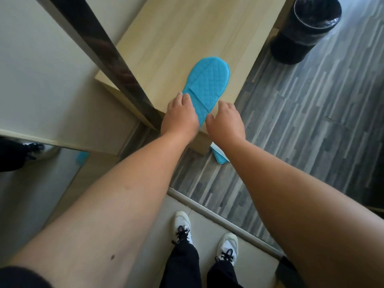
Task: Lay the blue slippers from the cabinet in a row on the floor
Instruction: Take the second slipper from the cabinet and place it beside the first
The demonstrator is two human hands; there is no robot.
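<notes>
— What is the slipper made of?

— The blue slipper (207, 85) is a flat, quilted fabric piece with a diamond-stitched surface and a rounded far end. It lies on the pale wood-grain top of the cabinet (166, 38), near its front right corner.

— And the hands?

— The left hand (180, 116) rests on the slipper's near left edge, fingers curled down onto it. The right hand (225, 121) sits just to the right of the near end, fingers loosely spread and bent, thumb touching the slipper's edge. Neither one is clamped around it, as far as I can tell.

— Any other slipper?

— A second blue slipper (219, 155) shows on the floor just below the cabinet's near corner, mostly hidden by the right forearm.

— The room?

— The floor (301, 121) on the right is grey, streaked planks; nearer, a metal threshold strip (218, 221) divides it from smooth beige tile. White sneakers (182, 227) with black laces stand on that tile. A black bin (305, 30) with a clear plastic liner stands far right. A dark glossy panel edge (99, 55) runs diagonally on the left.
</notes>
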